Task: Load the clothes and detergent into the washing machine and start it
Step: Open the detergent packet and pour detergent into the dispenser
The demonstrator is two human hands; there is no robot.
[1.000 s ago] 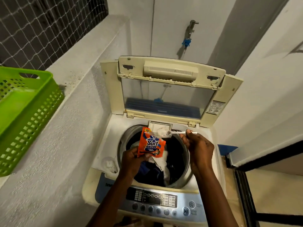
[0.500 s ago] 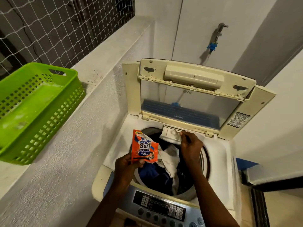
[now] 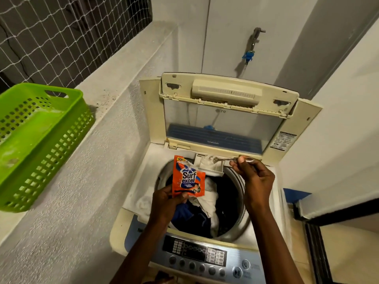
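Detergent sachet (image 3: 188, 177) held upright over the drum, spoon (image 3: 222, 159) at the dispenser drawer (image 3: 211, 167).

Left hand (image 3: 167, 201) pinches the orange sachet's bottom edge; right hand (image 3: 254, 175) curls round the spoon handle — its blurred bowl sits above the open drawer at the washing machine (image 3: 135, 201) rim. Dark and white clothes (image 3: 207, 203) fill the drum — lid (image 3: 223, 115) raised behind.

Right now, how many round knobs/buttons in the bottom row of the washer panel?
7 visible: five plain round ones run left to right along the control panel bottom row, then two towards the right. The frame edge may hide more.
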